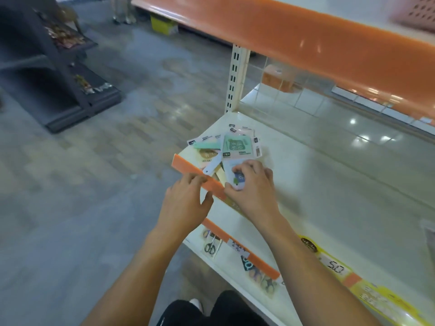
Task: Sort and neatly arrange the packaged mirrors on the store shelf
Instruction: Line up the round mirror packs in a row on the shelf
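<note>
While the right hand [253,191] pinched a small packaged mirror [237,181] at the shelf [329,196] corner, the left hand [186,201] rested half-curled on the orange edge strip [188,169], gripping nothing. One price tag [336,267] read "5.0".

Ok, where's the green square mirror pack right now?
In the head view, the green square mirror pack lies in the jumbled pile at the shelf's left corner, just beyond the right hand.
</note>
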